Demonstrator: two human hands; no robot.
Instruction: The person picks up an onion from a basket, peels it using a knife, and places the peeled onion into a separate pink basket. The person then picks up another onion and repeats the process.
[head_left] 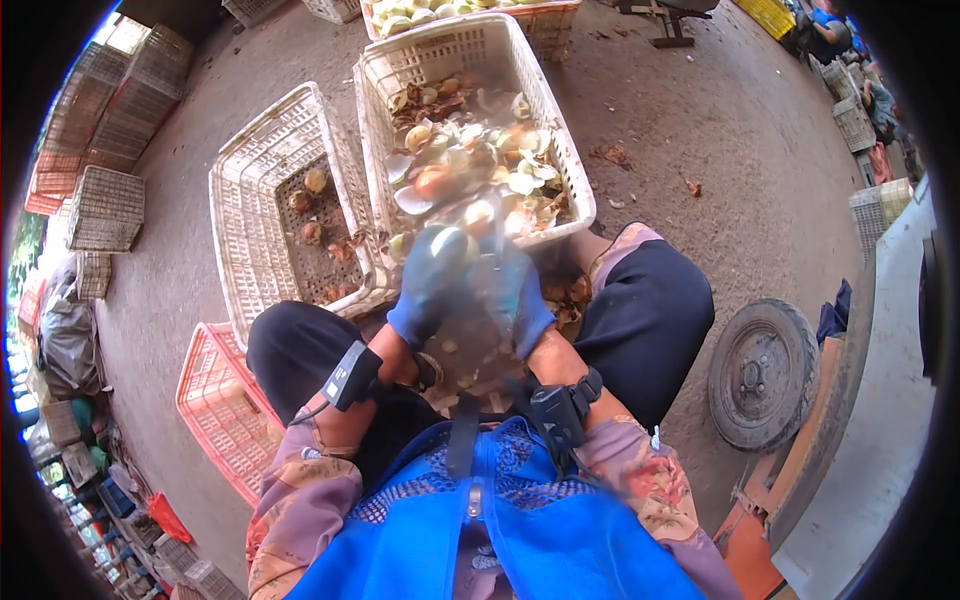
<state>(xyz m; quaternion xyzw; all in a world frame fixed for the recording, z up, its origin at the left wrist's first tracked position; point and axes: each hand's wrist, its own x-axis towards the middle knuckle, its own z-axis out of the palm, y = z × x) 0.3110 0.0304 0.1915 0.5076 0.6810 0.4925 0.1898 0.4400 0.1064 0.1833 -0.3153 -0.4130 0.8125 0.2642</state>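
Note:
My left hand (425, 290), in a blue glove, is closed around a pale peeled onion (452, 247) at the near rim of a white crate. Close beside it, my right hand (512, 292), also blue-gloved, has its fingers curled in. A thin greyish streak shows at its fingertips, too blurred to name. Below and beyond both hands, the white crate (580, 170) contains onion skins and cut pieces (525, 175). A reddish-brown onion (435, 182) there is smeared by motion.
A second white crate (240, 240) on the left holds a few unpeeled onions (312, 233). A pink crate (225, 400) stands by my left knee. At the top, another crate holds peeled onions (410, 15). A wheel (762, 375) lies right. Stacked crates (105, 210) line the left.

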